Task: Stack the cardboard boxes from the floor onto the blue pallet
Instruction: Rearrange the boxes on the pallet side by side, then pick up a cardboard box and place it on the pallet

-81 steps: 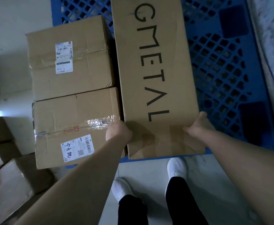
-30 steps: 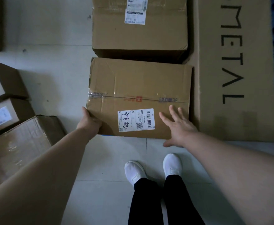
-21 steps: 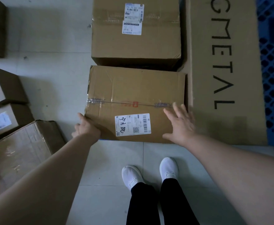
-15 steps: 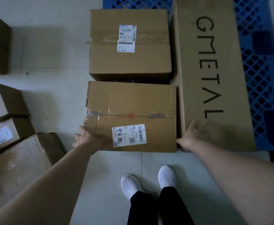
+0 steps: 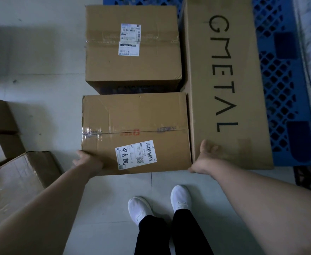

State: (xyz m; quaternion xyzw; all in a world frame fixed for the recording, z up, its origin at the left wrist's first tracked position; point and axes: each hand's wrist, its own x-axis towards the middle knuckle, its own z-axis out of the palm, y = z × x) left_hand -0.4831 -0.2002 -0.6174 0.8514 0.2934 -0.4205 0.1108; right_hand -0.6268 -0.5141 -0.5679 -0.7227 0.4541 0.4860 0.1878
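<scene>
A taped cardboard box with a handwritten white label [image 5: 135, 133] stands at the near edge of the blue pallet [image 5: 283, 85]. My left hand [image 5: 88, 161] grips its near-left corner. My right hand [image 5: 205, 157] presses into the gap at its near-right corner, against the long flat GMETAL box [image 5: 224, 85] that lies beside it on the pallet. A second taped box with two labels [image 5: 132, 48] stands just behind the first. The fingers of both hands are partly hidden by the box.
Several more cardboard boxes [image 5: 16, 184] lie on the pale tiled floor at the left. My white shoes [image 5: 160, 203] stand just in front of the pallet. A dark mat edge [image 5: 309, 177] shows at the right, beside a grey wall.
My hands left the GMETAL box and moved to the labelled box. The right hand slid from its top face down to its near-right corner. The view pulled back.
</scene>
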